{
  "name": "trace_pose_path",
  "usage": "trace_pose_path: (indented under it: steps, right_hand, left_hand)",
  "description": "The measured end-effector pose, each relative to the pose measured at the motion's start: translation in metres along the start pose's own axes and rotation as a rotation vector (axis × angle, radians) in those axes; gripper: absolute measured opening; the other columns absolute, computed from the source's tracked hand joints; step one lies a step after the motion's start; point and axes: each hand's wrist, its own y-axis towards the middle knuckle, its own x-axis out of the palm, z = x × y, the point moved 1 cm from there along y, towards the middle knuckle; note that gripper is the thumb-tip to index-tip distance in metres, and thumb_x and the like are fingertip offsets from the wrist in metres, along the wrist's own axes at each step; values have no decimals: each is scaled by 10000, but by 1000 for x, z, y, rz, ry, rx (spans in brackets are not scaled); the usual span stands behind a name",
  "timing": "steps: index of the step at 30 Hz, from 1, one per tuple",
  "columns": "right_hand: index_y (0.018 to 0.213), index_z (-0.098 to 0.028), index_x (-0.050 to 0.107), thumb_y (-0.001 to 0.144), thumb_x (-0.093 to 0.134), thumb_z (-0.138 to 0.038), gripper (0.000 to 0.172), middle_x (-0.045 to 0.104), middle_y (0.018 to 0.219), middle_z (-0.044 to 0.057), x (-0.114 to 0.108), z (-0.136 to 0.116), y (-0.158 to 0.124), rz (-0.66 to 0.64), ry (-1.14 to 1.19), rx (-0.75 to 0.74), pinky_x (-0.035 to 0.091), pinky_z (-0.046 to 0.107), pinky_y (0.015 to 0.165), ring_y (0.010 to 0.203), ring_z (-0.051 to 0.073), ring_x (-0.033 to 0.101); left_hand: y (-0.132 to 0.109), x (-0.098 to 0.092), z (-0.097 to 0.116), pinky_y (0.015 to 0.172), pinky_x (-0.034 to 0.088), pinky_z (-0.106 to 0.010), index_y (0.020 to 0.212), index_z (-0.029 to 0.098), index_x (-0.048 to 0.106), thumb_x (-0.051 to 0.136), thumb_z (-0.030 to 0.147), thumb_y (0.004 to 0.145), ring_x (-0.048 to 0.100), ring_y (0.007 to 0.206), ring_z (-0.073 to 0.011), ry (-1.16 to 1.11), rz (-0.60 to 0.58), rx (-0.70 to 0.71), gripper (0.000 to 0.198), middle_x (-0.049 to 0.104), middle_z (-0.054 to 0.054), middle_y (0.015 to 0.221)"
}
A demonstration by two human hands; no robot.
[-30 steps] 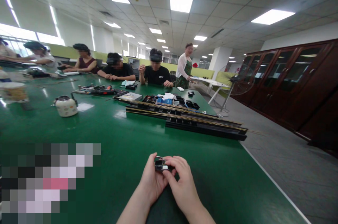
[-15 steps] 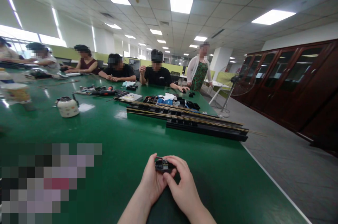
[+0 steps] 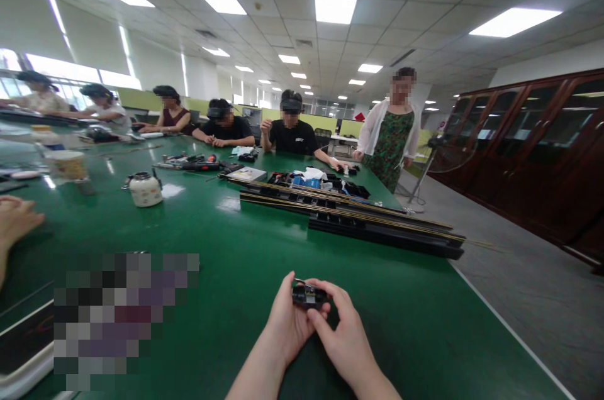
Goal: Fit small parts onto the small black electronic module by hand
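Note:
Both of my hands meet low in the middle of the view, just above a green table (image 3: pixel 226 243). Between them is a small black part (image 3: pixel 307 295) with a bit of metal showing on top. My left hand (image 3: pixel 289 319) cups it from the left with the fingers curled around it. My right hand (image 3: pixel 340 329) pinches it from the right, thumb and fingers closed on its edge. What the part is I cannot make out.
Long black rails (image 3: pixel 358 224) lie across the table beyond my hands. A white teapot (image 3: pixel 145 189) stands to the left, tools and boxes farther back. Several seated people work at the far side; one person (image 3: pixel 391 136) stands at the right end. Another person's hand (image 3: pixel 16 217) rests at the left edge.
The view has swung left and the standing person has walked closer along the table's end. Another person's hand has come into view at the left. My hands still hold the part together.

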Motion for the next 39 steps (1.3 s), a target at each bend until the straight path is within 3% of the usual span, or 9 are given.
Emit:
trace_pose_path:
  steps: [4, 6, 9, 14, 17, 20, 27, 34, 39]
  right_hand:
    - [1045, -262, 555, 717, 544, -132, 353, 606, 1083, 35, 1, 5, 1, -24, 50, 49, 395, 387, 944, 1048, 217, 531]
    - [1046, -239, 554, 703, 567, -167, 351, 615, 1074, 49, 1, 11, 1, 22, 79, 114, 400, 399, 941, 1039, 231, 543]
    - [1088, -204, 517, 708, 579, -245, 387, 619, 1070, 74, 1, 22, 2, 95, 133, 190, 396, 406, 947, 1041, 237, 550]
    - [1097, -183, 509, 688, 605, -331, 446, 620, 1076, 90, 0, 28, 3, 146, 202, 254, 386, 417, 957, 1041, 248, 552]
    - [1100, -181, 521, 667, 623, -359, 479, 626, 1073, 87, 0, 27, 2, 144, 215, 276, 373, 430, 968, 1039, 256, 555]
    - [1101, -196, 528, 665, 631, -357, 477, 619, 1096, 82, 1, 26, 1, 141, 216, 290, 371, 432, 971, 1061, 260, 542]
    - [1105, -193, 524, 651, 645, -375, 504, 627, 1082, 85, 3, 33, 0, 149, 222, 267, 368, 432, 972, 1052, 264, 549]
    - [1095, -194, 542, 632, 658, -386, 514, 638, 1067, 78, 1, 28, -1, 157, 209, 296, 384, 419, 963, 1044, 264, 557]
    - [1085, -202, 561, 619, 669, -383, 512, 653, 1045, 66, 0, 25, -1, 172, 197, 302, 397, 413, 953, 1040, 266, 561]
  left_hand:
    - [-3, 2, -2, 443, 449, -207, 755, 140, 514, 347, 464, 824, 632, 493, -157, 37, 5, -10, 371, 658, -89, 633]
    - [-6, 3, -2, 494, 475, -227, 831, 133, 524, 290, 494, 830, 653, 555, -168, 197, 41, 48, 430, 673, -110, 713]
    - [-15, 1, 8, 600, 507, -283, 979, 123, 510, 111, 459, 860, 670, 674, -178, 883, 301, 340, 536, 670, -139, 871]
    - [-46, -13, 60, 844, 417, -374, 1109, 176, 420, 418, 302, 796, 565, 1020, -265, 1312, 663, 587, 338, 483, -167, 1224]
    - [-66, -28, 93, 841, 374, -496, 1093, 121, 408, 424, 257, 777, 559, 1005, -370, 1528, 859, 581, 344, 333, -263, 1313]
    - [-77, -44, 108, 779, 390, -515, 1055, 58, 409, 411, 245, 770, 596, 919, -404, 1668, 982, 516, 341, 341, -343, 1263]
    - [-75, -66, 115, 750, 418, -463, 1096, 21, 359, 364, 285, 784, 617, 894, -393, 1809, 1071, 424, 409, 319, -377, 1258]
    - [-74, -72, 127, 738, 430, -436, 1030, 34, 420, 398, 281, 762, 635, 866, -357, 1826, 1060, 340, 365, 484, -307, 1125]
    - [-75, -70, 123, 784, 398, -480, 1064, 15, 394, 382, 248, 772, 602, 930, -394, 1822, 1048, 379, 374, 383, -366, 1222]
